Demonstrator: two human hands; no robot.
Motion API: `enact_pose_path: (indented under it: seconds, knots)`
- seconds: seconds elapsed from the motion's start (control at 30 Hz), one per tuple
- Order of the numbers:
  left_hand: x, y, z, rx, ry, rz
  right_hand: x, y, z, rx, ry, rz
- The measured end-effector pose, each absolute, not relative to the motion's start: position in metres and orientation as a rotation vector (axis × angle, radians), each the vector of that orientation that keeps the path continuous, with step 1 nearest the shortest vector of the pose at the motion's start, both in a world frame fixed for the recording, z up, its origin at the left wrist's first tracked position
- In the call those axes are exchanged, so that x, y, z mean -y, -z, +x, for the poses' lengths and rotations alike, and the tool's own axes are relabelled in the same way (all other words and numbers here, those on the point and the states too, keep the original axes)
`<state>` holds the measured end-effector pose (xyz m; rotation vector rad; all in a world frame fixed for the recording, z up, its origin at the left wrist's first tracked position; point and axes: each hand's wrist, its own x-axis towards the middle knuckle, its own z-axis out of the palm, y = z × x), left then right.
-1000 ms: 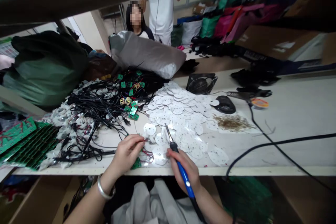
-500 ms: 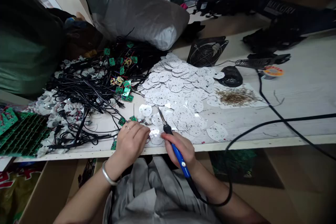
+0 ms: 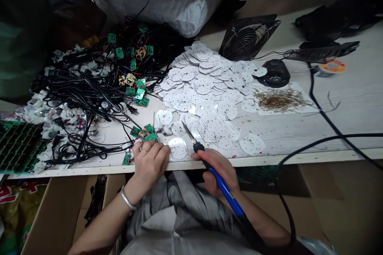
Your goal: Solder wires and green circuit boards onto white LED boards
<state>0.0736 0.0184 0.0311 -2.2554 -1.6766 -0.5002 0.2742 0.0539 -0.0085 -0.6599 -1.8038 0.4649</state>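
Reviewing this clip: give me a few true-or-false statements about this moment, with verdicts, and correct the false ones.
1. The right hand holds a blue-handled soldering iron. True.
2. The bangle is on the right wrist. False: it is on the wrist of the left hand.
3. The black wires lie to the right of the white perforated discs. False: they lie to the left of them.
4. Brown clippings lie on a sheet of paper. True.
5. The small green circuit boards lie closest to the right hand. False: they lie closest to the left hand.
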Motion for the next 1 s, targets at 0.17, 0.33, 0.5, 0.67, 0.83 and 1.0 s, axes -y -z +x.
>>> enact_pose_path:
  seconds: [0.17,0.33,0.5,0.67,0.83,1.0]
  knots:
    - [-0.02,-0.028,0.073,1.703,0.568,-2.272,-0.047,0.011,0.274,1.684,-0.591,-0.664]
    - [-0.022,-0.026,0.074,1.694,0.629,-2.262,-0.043,0.016,0.276,1.583,-0.716,-0.698]
    - [-0.023,-0.023,0.073,1.674,0.602,-2.28,-0.044,0.019,0.277,1.608,-0.782,-0.657]
    - [-0.024,-0.023,0.072,1.674,0.568,-2.29,-0.047,0.011,0.274,1.645,-0.716,-0.667]
    - [-0.025,-0.026,0.073,1.648,0.584,-2.289,-0.052,0.001,0.271,1.75,-0.666,-0.552]
    - [-0.025,-0.026,0.072,1.639,0.584,-2.291,-0.053,-0.003,0.27,1.847,-0.63,-0.514]
